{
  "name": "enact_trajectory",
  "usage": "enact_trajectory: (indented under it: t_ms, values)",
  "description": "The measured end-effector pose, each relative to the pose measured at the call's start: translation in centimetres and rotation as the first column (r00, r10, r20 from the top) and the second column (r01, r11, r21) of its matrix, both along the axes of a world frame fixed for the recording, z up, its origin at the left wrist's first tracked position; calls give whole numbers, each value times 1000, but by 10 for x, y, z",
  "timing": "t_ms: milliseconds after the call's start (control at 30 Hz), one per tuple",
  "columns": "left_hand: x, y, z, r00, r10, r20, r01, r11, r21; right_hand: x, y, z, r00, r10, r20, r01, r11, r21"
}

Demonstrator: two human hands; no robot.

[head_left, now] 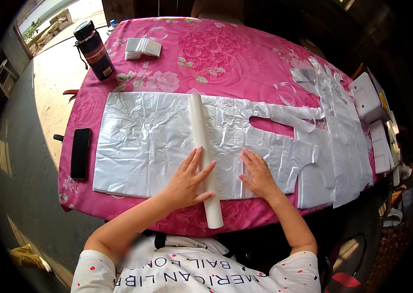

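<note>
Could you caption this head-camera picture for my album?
Left hand on a white tube, right hand flat on a spread plastic bag.

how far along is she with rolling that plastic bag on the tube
Done: the white plastic bag lies spread flat on the pink floral cloth, with the white tube laid across it. In hand: the left hand presses on the tube, the right hand flattens the bag beside it. Left: no plastic is wrapped around the tube yet, and more bags wait at the right.
</note>
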State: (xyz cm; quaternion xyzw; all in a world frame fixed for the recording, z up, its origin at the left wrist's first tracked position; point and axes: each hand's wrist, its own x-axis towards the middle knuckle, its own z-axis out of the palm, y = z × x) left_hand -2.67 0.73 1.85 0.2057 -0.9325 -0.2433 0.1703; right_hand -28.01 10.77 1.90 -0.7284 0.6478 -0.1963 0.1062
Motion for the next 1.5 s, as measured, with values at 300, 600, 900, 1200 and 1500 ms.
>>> enact_trajectory:
  t_ms: [300, 600, 900, 1200, 1500]
  values:
    - [-50, 37, 13, 992, -63, 109, 72, 994, -85, -216, 99, -23, 664, -742, -88, 724, 669, -168]
    - [-63, 58, 15, 987, -74, 145, 79, 996, -32, -230, 132, -15, 370, -919, -136, 879, 394, -267]
    - [-58, 46, 30, 969, -82, -234, 130, 972, 197, -55, 45, 56, 632, -520, 575, 651, 758, -29]
    - [28, -44, 21, 967, 242, -81, 82, 4, 997, 143, 28, 61, 778, -10, 628, 111, 986, -122]
    - [154, -125, 22, 856, 463, 231, -362, 215, 907, 132, 74, 55, 837, -545, -55, 528, 776, 346]
